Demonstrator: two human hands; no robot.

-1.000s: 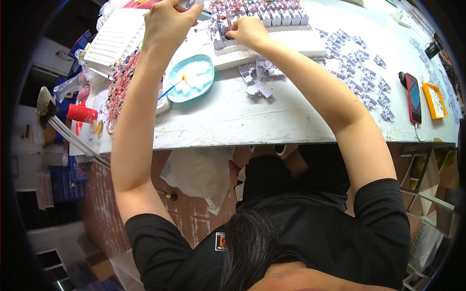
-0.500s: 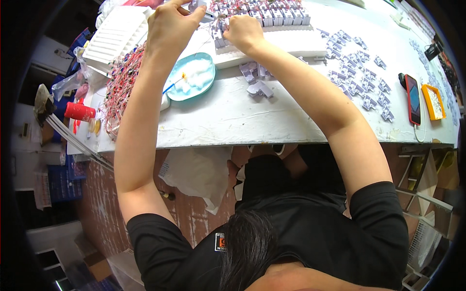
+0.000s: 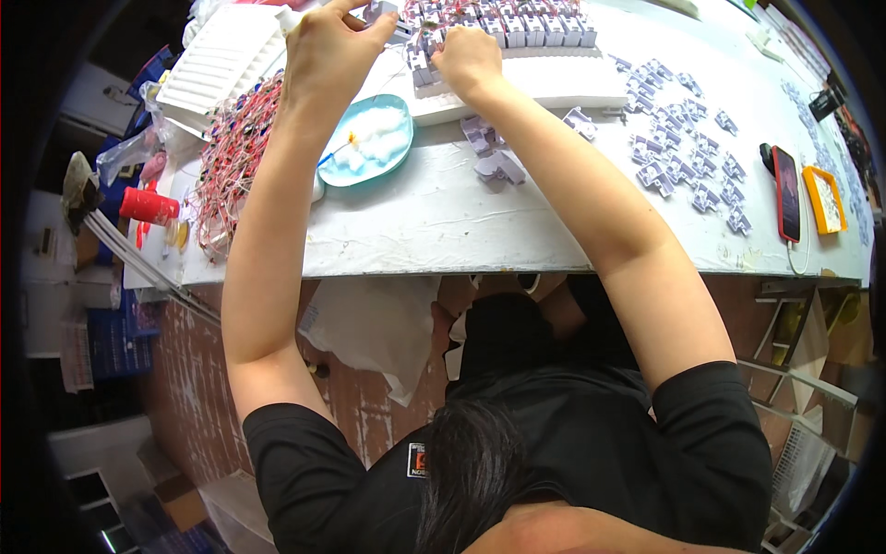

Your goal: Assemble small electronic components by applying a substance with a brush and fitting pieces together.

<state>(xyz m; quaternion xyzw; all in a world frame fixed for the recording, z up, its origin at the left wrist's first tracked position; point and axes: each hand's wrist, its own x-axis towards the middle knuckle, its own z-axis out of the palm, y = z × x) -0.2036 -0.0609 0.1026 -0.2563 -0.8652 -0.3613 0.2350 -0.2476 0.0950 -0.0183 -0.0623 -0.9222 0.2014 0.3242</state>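
My left hand (image 3: 334, 54) is raised at the top of the view, thumb and fingers pinched around a small lilac-grey plastic part (image 3: 377, 12). To its right, my right hand (image 3: 469, 63) is closed at the left end of a row of small white-sided units (image 3: 546, 33) with red wires. What its fingertips grip is hidden. The row sits on a white foam tray (image 3: 554, 74). Below the left hand is a light-blue dish (image 3: 369, 171) holding white fluffy material and a thin blue stick (image 3: 327, 158).
Tangled red wires (image 3: 235, 162) lie beside my left forearm, near a white ribbed tray (image 3: 221, 60). Several loose lilac-grey parts (image 3: 683, 138) spread over the right side. Farther right are a red-edged phone (image 3: 786, 194) and a yellow tray (image 3: 824, 198). A red cylinder (image 3: 149, 207) stands at left.
My right forearm has shifted slightly left, uncovering a loose plastic part beside it. The left hand still pinches its part, and the phone's screen has gone darker.
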